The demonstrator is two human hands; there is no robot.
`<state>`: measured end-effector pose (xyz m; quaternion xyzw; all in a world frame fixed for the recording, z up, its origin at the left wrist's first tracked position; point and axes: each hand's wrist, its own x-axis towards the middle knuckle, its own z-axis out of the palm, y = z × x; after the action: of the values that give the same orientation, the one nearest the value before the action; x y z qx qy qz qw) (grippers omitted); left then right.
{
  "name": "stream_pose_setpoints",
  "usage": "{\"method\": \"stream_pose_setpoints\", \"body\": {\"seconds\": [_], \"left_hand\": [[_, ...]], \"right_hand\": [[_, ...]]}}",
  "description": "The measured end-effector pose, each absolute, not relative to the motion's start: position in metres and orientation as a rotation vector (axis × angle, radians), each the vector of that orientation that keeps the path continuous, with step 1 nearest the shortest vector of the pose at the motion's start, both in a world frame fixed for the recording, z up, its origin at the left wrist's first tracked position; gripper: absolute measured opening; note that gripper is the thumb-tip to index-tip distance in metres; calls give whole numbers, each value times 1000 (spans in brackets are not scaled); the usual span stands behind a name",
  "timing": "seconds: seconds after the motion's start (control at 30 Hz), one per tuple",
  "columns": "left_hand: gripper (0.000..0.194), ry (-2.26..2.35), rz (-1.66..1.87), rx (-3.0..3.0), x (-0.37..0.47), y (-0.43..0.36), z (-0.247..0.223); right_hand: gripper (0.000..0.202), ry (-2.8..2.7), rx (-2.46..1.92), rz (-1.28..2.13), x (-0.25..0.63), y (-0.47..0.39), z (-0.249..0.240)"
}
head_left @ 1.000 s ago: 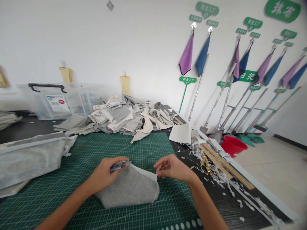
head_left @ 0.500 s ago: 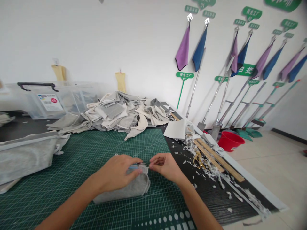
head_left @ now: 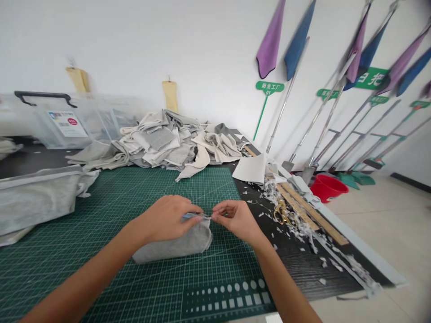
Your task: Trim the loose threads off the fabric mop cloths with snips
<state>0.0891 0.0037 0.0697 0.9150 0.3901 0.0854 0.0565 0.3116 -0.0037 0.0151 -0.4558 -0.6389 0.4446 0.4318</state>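
Note:
A folded grey cloth piece (head_left: 178,246) lies on the green cutting mat (head_left: 148,291). Over its upper edge, my left hand (head_left: 168,218) is closed around a small blue-handled tool (head_left: 191,216), whose metal end points right between thumb and fingers. My right hand (head_left: 235,220) pinches at the cloth's upper right corner, close to the tool's tip; what lies between its fingertips is too small to name. The two hands' fingertips are nearly touching.
A heap of grey and cream cloth pieces (head_left: 168,143) stands behind the mat, beside a clear plastic box (head_left: 43,125). More grey fabric (head_left: 37,202) lies at left. To the right are wooden rulers (head_left: 316,215), gold scissors (head_left: 281,213), scraps and a red bucket (head_left: 328,188).
The view has tilted down and shifted slightly, so the scene appears higher. Both hands remain at the cloth's upper right corner, with the right fingertips still close to the tool.

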Motion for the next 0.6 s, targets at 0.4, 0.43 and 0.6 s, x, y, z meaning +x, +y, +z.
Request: {"method": "stream_pose_setpoints", "body": {"seconds": [0.4, 0.43, 0.6], "left_hand": [[35, 1177, 237, 2868, 100, 0, 72], [34, 1173, 239, 2867, 101, 1, 72], [34, 1146, 248, 2847, 104, 4, 68]], "right_hand": [[12, -1675, -1149, 942, 308, -6, 17], [11, -1691, -1151, 927, 307, -7, 18], [11, -1730, -1157, 872, 306, -10, 21]]}}
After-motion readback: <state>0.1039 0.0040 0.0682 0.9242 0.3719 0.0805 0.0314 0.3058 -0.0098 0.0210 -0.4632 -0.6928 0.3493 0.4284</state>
